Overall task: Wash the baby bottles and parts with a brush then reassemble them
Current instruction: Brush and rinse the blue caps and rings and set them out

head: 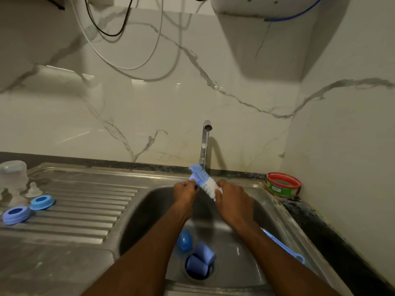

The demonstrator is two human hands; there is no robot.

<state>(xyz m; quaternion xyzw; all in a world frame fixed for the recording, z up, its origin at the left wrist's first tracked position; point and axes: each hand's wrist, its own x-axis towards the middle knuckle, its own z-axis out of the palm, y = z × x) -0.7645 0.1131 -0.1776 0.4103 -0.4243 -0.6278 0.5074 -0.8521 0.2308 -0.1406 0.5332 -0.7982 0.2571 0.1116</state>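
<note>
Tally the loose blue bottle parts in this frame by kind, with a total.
Blue screw rings on the ridged steel drainboard: 2
Blue cylindrical caps at the sink drain: 2
Blue domed cap in the basin: 1
Total: 5

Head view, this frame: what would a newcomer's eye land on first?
The two hands, left hand and right hand, meet over the sink, both gripping a blue and white bottle brush just below the tap. Next come the blue caps lying at the drain, and two blue rings on the draining board at left.
</note>
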